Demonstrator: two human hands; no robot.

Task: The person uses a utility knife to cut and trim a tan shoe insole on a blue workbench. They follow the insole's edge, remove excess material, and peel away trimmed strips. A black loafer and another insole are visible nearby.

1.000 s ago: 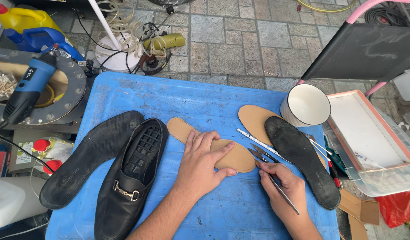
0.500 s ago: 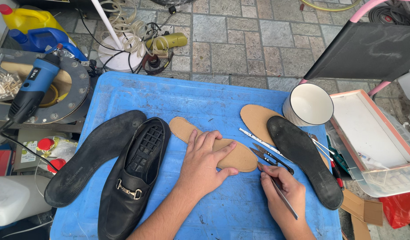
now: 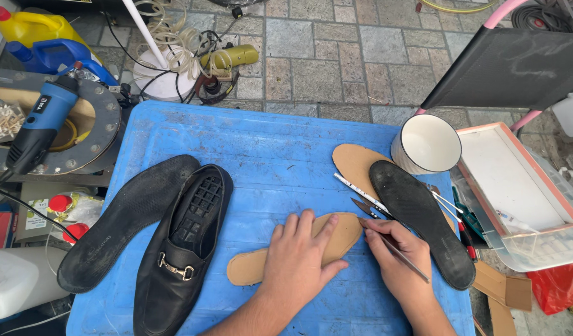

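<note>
A: Where was the tan insole [image 3: 336, 239] lying, and how was it kept in place?

B: It was laid flat on the blue table [image 3: 268, 155], in the lower middle of the frame. The left hand [image 3: 297, 264] was spread open on top of it, fingers fanned and palm pressed down, so nothing was pinched; the piece seemed to be pinned so that it could not slide while its edge was worked.

A: And the right hand [image 3: 401, 261]?

B: A thin metal tool [image 3: 403, 258] was pinched between its fingers like a pen. The tip was brought to the insole's rounded right end, just beside the left fingertips.

A: Which way was the insole pointed?

B: Its long axis was set on a slant, from lower left to upper right. The broad end was turned to the upper right, toward the tool; the narrower end was left showing at the lower left, past the wrist.

A: What was kept around it?

B: A black loafer [image 3: 180, 261] and a black insole [image 3: 124, 224] were placed to the left, well apart from the hands. To the right, a second black insole [image 3: 423, 218] was laid over another tan piece [image 3: 355, 163], with scissors [image 3: 368, 210] between it and the right hand. A white cup [image 3: 426, 144] was stood at the upper right, probably within easy reach.
</note>
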